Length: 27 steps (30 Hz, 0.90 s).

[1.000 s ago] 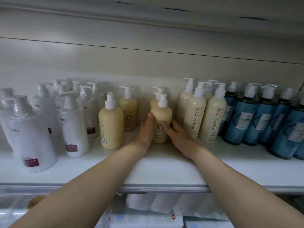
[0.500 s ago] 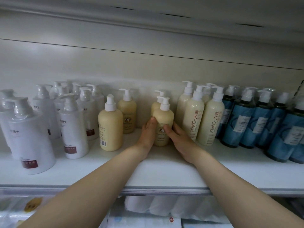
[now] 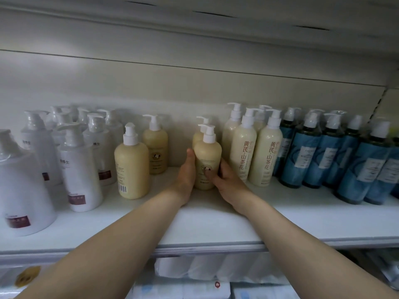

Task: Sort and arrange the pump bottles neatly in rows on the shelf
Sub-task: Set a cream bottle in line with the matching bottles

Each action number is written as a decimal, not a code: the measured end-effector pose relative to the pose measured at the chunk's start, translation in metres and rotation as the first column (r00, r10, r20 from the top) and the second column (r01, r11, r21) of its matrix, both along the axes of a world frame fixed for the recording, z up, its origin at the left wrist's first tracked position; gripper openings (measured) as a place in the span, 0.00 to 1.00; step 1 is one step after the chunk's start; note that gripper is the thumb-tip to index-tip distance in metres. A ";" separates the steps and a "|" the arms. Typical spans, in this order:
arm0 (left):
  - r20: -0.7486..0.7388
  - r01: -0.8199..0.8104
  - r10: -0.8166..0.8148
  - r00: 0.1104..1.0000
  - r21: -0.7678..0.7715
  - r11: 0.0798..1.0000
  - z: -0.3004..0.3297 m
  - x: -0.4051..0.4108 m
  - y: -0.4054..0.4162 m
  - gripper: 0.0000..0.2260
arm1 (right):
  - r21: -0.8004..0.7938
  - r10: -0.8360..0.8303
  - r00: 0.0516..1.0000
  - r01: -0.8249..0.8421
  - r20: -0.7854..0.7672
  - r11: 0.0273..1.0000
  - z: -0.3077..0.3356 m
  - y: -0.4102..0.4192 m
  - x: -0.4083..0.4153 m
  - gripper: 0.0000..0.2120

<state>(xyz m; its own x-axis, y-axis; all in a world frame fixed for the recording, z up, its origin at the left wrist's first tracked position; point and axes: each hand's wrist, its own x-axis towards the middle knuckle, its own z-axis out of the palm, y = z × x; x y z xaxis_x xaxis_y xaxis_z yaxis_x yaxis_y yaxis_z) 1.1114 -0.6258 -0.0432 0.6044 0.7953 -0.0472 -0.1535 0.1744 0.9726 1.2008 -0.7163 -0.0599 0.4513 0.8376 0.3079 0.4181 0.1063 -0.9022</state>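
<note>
1. Since the earlier frame, both hands have closed in tighter on the small beige pump bottle [image 3: 207,162] at the middle of the frame, which stands a little closer to the tall cream bottles than it did a second ago.
2. Left hand [image 3: 187,171] presses flat against the bottle's left side, thumb upright along the wall; its other fingers are hidden behind the bottle, so how far they wrap cannot be told.
3. Right hand [image 3: 224,180] grips the bottle from the right, thumb laid across the front label and fingers curled round the side.
4. That bottle stands upright on the white shelf [image 3: 216,223], directly in front of a second beige bottle [image 3: 197,137] of the same kind, of which only the shoulder and pump show.
5. Left of centre, two more beige bottles stand apart from that pair: one near the front with a barcode facing out [image 3: 131,167], one further back [image 3: 155,151].
6. Right of the hands, tall cream bottles with red Chinese lettering [image 3: 243,152] stand in close rows, just beside the held bottle.
7. Further right, blue bottles with white pumps [image 3: 323,156] fill the shelf to the frame's right edge.
8. White pump bottles with dark red labels [image 3: 79,169] crowd the left side, the nearest one large at the lower left.
9. Below the shelf edge, white wrapped packs [image 3: 205,268] lie on a lower level.
</note>
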 end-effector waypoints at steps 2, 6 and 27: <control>0.004 0.001 -0.001 1.000 -0.006 1.000 -0.001 0.003 -0.001 0.27 | 0.004 0.003 1.000 -0.003 0.000 1.000 -0.001 -0.001 0.003 0.28; -0.007 -0.001 0.001 1.000 -0.004 1.000 -0.005 0.010 0.002 0.27 | -0.008 -0.011 1.000 0.011 0.002 1.000 0.000 -0.004 0.005 0.27; 0.021 0.010 -0.012 1.000 0.088 0.996 -0.008 -0.009 -0.025 0.19 | -0.043 -0.441 0.893 0.438 -0.090 0.898 -0.007 -0.030 -0.004 0.15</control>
<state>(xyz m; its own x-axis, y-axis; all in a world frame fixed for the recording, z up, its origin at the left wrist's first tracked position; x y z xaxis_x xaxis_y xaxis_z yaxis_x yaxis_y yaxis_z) 1.1026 -0.6508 -0.0516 0.6130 0.7893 0.0354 -0.1731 0.0905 0.9807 1.1965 -0.7464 -0.0667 0.8011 0.5526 0.2298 0.3300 -0.0876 -0.9399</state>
